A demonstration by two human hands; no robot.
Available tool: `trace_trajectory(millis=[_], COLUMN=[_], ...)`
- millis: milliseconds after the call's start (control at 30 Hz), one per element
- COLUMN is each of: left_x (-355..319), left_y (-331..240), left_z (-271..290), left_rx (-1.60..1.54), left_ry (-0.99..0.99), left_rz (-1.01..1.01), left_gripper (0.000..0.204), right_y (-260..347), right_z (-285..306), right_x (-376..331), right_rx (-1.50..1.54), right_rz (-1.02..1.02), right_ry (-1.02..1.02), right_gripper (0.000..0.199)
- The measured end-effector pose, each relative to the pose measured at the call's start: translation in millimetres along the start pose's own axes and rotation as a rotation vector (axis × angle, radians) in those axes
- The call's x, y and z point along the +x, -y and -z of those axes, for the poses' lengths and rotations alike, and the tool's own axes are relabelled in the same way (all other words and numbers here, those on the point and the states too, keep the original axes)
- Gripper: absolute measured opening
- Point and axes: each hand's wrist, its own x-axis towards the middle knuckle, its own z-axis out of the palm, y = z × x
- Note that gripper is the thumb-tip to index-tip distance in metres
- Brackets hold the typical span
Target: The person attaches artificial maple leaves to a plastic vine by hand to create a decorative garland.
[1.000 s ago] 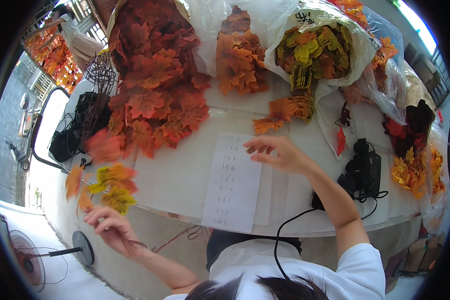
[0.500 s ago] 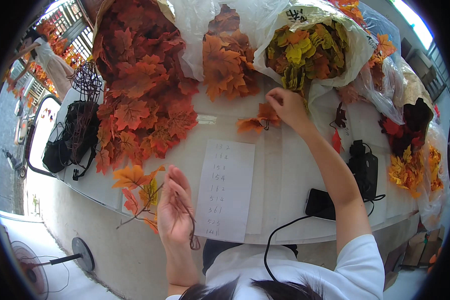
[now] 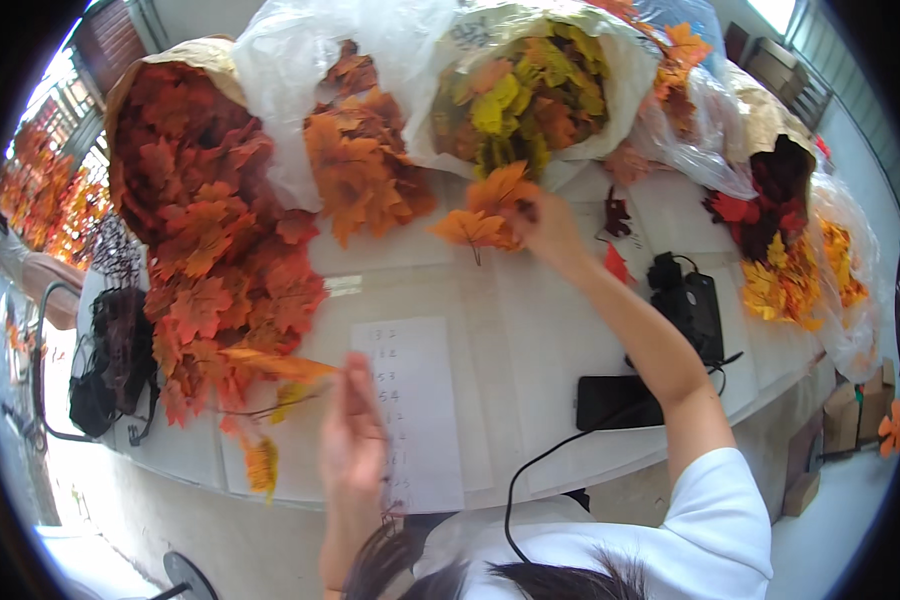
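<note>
Just beyond the sheet of paper, toward the far edge of the white table, my right hand is pinching a small cluster of orange leaves, fingers closed on its stem end. My right arm is stretched long and nearly straight, running up past the right side of the paper. The cluster hangs just in front of the bag of yellow and orange leaves, which sits well beyond the paper. My left hand is raised at the paper's left edge, palm turned inward, fingers pointing up and curled around a thin leaf sprig; its orange and yellow leaves trail off to the left of the paper. Left again of that sprig lies the big heap of red-orange leaves. Right of the paper, under my forearm, a black phone lies flat with a black cable looping from it, and a black device sits just past it.
</note>
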Motion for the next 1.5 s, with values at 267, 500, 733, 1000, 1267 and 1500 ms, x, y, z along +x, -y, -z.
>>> trace_trajectory(millis=[267,500,733,1000,1267,1500], left_x=[-3,9,-9,-36,-38,-44], left_y=[24,53,51,19,5,-7], left_z=[27,30,23,35,40,56], left_rx=[0.061,0.172,0.282,0.369,0.295,0.253], left_ry=[-0.031,-0.048,-0.093,-0.088,-0.09,-0.057], left_rz=[-0.05,0.045,-0.183,-0.743,-0.624,-0.596], left_gripper=[0.019,0.016,0.014,0.01,0.009,0.012], right_y=[8,-28,30,87,115,114], right_z=[100,127,-17,-140,-255,-224], right_x=[-26,-53,9,15,44,56], right_rx=[-0.164,-0.554,-0.427,-0.13,-0.165,-0.559], right_rz=[-0.013,-0.037,0.823,0.596,0.829,0.386], right_ry=[0.224,0.171,0.032,0.095,-0.019,0.36], right_gripper=[0.022,0.017,0.008,0.014,0.012,0.018])
